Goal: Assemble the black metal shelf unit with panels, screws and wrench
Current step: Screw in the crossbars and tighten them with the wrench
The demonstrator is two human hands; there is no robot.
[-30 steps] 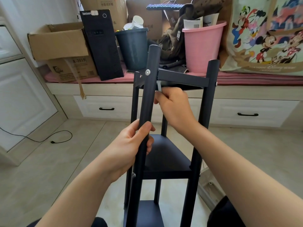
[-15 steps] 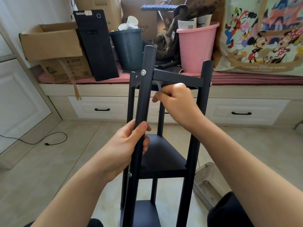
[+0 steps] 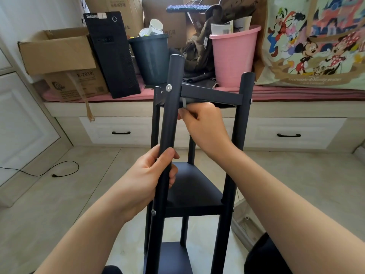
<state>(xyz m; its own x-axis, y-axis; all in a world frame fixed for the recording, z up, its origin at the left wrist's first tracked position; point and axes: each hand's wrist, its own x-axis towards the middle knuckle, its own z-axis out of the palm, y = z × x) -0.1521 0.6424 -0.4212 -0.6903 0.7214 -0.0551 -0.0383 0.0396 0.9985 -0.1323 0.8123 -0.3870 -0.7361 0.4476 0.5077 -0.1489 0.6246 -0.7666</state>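
The wrench (image 3: pixel 184 103) is mostly hidden inside the right hand (image 3: pixel 203 127), which pinches it under the shelf unit (image 3: pixel 211 95) top panel. The left hand (image 3: pixel 150 180) grips the near post (image 3: pixel 169 119), fingers curled round it; open floor (image 3: pixel 59 194) lies on both sides.

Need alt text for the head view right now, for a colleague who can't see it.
A person's left hand grips the front post of a black shelf unit while the right hand holds a small wrench under the top panel.
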